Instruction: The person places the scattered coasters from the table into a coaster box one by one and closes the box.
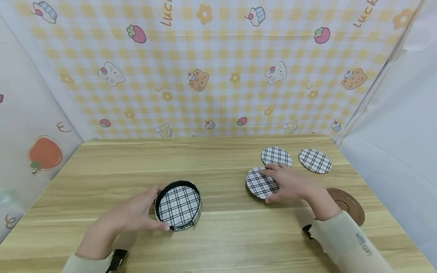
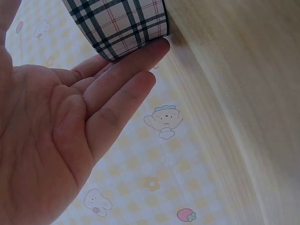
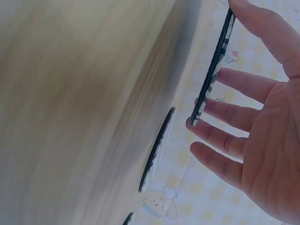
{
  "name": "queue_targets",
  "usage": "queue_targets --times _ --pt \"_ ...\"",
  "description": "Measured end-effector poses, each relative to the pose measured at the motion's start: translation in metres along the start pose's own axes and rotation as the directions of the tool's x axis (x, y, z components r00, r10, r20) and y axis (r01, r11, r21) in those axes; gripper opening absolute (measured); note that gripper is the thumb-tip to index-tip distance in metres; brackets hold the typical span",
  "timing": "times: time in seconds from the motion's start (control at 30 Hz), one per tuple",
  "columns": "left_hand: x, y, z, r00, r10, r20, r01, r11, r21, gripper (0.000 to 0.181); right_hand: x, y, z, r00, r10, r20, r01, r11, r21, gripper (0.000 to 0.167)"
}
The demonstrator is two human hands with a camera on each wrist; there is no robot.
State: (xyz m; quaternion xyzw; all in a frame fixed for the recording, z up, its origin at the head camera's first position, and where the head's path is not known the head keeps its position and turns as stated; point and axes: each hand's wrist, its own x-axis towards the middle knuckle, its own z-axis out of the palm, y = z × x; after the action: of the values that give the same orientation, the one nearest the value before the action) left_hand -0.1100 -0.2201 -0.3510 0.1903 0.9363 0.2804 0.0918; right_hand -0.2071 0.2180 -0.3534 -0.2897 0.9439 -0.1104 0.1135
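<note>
A round plaid coaster holder (image 1: 198,217) with a black inside stands on the table at centre left. One plaid coaster (image 1: 179,206) lies within it. My left hand (image 1: 131,212) grips the holder's left side, thumb in front and fingers behind; the left wrist view shows fingers against its plaid wall (image 2: 126,23). Over the table at centre right, my right hand (image 1: 291,184) pinches another plaid coaster (image 1: 257,184) by its edges. In the right wrist view that coaster (image 3: 213,70) is seen edge-on, raised off the tabletop, between thumb and fingertips.
Two more plaid coasters (image 1: 276,154) (image 1: 315,161) lie flat at the back right. A brown round disc (image 1: 356,208) rests at the right, partly behind the right forearm. A yellow checked cloth (image 1: 218,57) hangs behind the wooden table (image 1: 218,250).
</note>
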Motion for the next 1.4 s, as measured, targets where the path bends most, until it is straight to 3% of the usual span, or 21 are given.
queue_targets --times 0.57,0.83,1.03,1.4 --pt "0.0 0.001 0.0 1.0 -0.01 0.001 0.01 1.0 0.014 0.106 0.022 -0.04 0.003 0.997 -0.08 0.004 0.079 0.995 0.067 0.088" --pt "0.0 0.001 -0.001 1.0 -0.024 0.006 0.024 1.0 0.015 0.107 0.032 -0.063 0.002 0.991 -0.131 -0.017 0.131 0.991 0.012 0.087" --pt "0.0 0.0 0.0 1.0 -0.015 0.001 0.015 1.0 0.011 0.107 0.04 -0.078 -0.001 0.989 -0.146 0.007 0.145 0.988 0.055 0.086" --pt "0.001 0.0 -0.001 1.0 -0.014 0.008 0.014 1.0 -0.002 0.107 0.051 -0.109 0.0 0.967 -0.255 0.014 0.254 0.965 0.061 0.087"
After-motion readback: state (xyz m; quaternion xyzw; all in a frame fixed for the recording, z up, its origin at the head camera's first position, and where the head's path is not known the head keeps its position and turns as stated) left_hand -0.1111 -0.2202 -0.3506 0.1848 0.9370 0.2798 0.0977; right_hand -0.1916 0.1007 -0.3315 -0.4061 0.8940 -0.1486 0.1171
